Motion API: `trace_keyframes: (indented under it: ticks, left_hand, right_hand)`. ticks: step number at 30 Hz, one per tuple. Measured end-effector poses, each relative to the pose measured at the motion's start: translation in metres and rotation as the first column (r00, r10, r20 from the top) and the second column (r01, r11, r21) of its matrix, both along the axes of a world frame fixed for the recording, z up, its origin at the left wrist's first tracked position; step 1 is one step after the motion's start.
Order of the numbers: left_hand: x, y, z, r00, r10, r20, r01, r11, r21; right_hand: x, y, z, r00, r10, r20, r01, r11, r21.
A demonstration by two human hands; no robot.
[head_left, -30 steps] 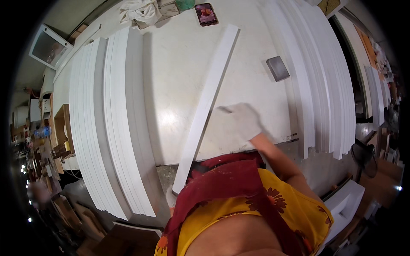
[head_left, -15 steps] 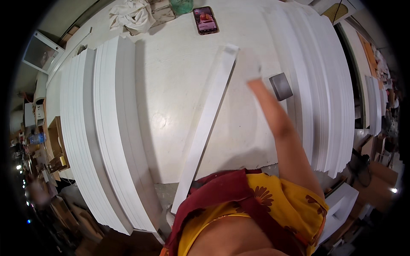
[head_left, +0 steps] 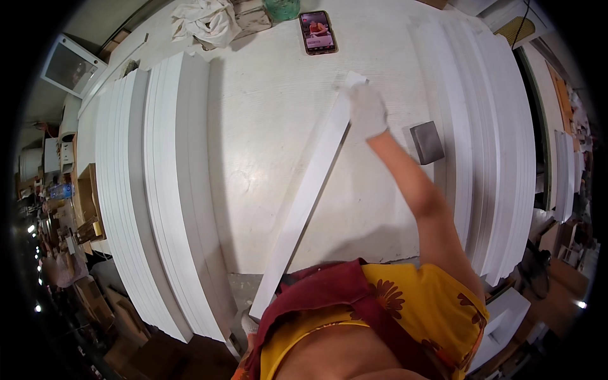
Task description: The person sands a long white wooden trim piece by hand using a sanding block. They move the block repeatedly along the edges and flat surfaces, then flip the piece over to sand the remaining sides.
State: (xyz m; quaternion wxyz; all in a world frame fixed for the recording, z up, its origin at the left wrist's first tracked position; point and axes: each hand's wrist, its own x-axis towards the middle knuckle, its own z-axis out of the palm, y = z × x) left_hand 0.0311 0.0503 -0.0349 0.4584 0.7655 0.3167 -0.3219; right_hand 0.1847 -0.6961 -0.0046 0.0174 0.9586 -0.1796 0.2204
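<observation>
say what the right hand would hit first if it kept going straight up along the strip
Likely the phone: the right hand points past the strip end toward it, bare table between. Depth is unclear.

right hand (head_left: 366, 111) slid from the near part of the white strip (head_left: 306, 190) to its far end

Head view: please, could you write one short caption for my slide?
A gloved right hand rests on the far end of a long white strip lying on a white table between stacks of white boards.
</observation>
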Motion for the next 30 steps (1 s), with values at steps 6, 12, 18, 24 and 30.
trace_keyframes:
  ticks: [6, 12, 18, 24, 30]
  left_hand:
    - [-0.018, 0.014, -0.013, 0.843, -0.519, 0.143, 0.454, 0.827, 0.331]
    - [0.01, -0.088, 0.08, 0.821, -0.503, 0.271, 0.415, 0.851, 0.322]
    - [0.011, -0.056, 0.038, 0.958, 0.288, -0.018, -0.288, 0.95, -0.12]
    - [-0.001, -0.036, 0.027, 0.981, 0.195, -0.014, -0.195, 0.968, -0.16]
    - [-0.009, -0.023, 0.023, 0.993, 0.057, 0.1, -0.012, 0.915, -0.403]
  right_hand:
    - [-0.074, 0.185, 0.037, 0.807, 0.558, -0.19, -0.453, 0.793, 0.407]
    - [-0.014, 0.047, -0.02, 0.984, -0.084, -0.158, 0.094, 0.994, 0.063]
    - [0.037, -0.064, -0.011, 0.966, -0.143, 0.214, 0.143, 0.99, 0.017]
    - [0.024, -0.025, -0.013, 0.976, -0.118, 0.182, 0.12, 0.993, 0.002]
    - [-0.009, 0.054, -0.013, 0.995, -0.058, 0.083, 0.058, 0.998, 0.007]
